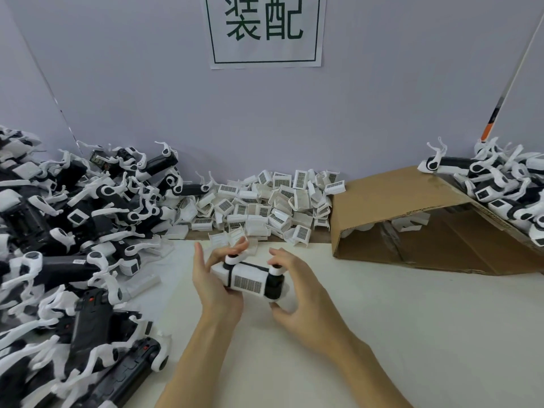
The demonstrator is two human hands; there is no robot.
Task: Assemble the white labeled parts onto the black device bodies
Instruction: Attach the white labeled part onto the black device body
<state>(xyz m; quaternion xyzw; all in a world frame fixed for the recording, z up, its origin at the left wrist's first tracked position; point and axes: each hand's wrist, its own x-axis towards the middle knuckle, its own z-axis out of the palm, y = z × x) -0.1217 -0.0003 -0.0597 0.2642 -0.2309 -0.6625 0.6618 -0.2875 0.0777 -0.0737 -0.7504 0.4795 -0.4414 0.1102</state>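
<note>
Head view: both hands hold one black body (275, 285) above the table (382, 334), near its middle. A white part (248, 279) with a printed label sits across the body; whether it is fully seated cannot be told. The left hand (215, 278) curls around the body's left end, and its palm hides that end. The right hand (297, 290) pinches the right end between thumb below and fingers above, covering part of it.

One pile of bodies (73, 245) fills the left and is cut off by the frame edge; they are too tangled to count. One heap of white parts (265, 201) lies against the wall, also too many to count. One cardboard box (412, 219) lies on its side at right, with more units (506, 184) on it, cut off at the edge. One sign (265, 28) hangs above, its top cropped.
</note>
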